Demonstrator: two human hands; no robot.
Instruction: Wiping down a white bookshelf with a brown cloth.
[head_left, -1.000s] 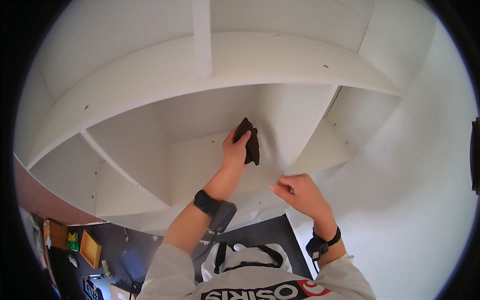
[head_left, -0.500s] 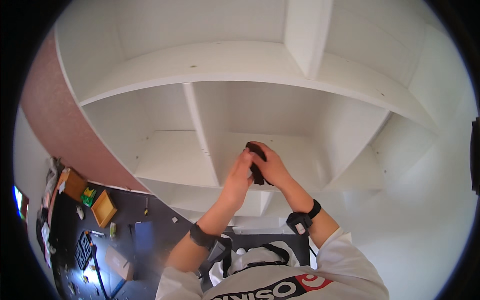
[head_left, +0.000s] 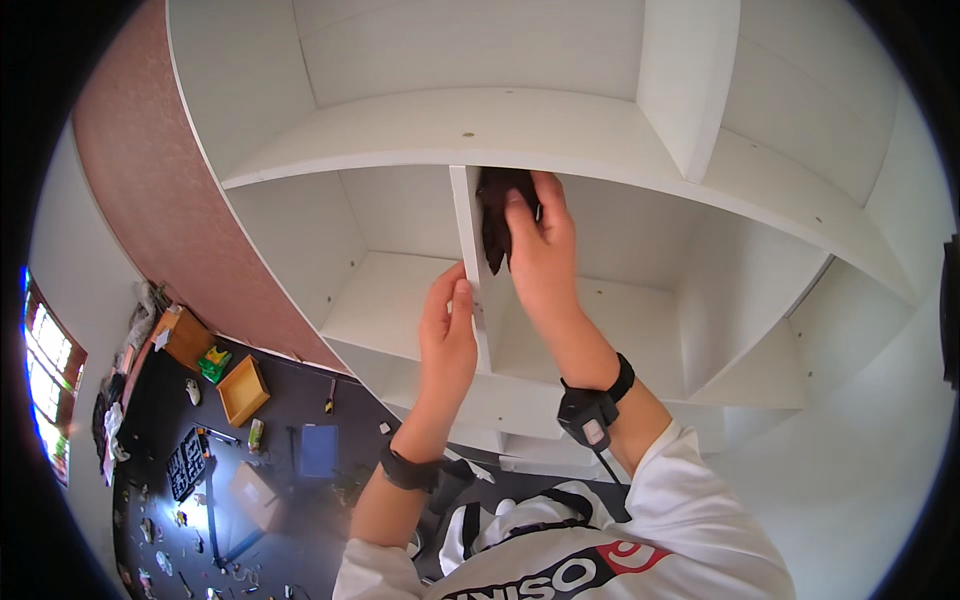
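A dark brown cloth (head_left: pixel 496 215) is in my right hand (head_left: pixel 543 240), inside the middle compartment of a white shelf unit (head_left: pixel 560 125). I press it against the right face of the upright divider (head_left: pixel 467 230), high up near the shelf above. The thumb lies over the cloth, and its far part is hidden by the shelf edge. My left hand (head_left: pixel 447 325) rests on the same divider lower down, at its front edge and left side. Its fingers are stretched along the board and hold nothing.
Down on the dark floor at the left lie a wooden tray (head_left: pixel 243 390), a blue flat sheet (head_left: pixel 320 450), a cardboard box (head_left: pixel 255 495), a black tool case (head_left: pixel 187 465) and scattered small things. A pink wall panel (head_left: pixel 135 150) borders the shelf unit; a window (head_left: pixel 50 370) is beyond.
Both hands were together on the folded cloth. My right hand has carried it up to the divider, where it hangs looser; my left hand has let go and moved to the divider's edge.
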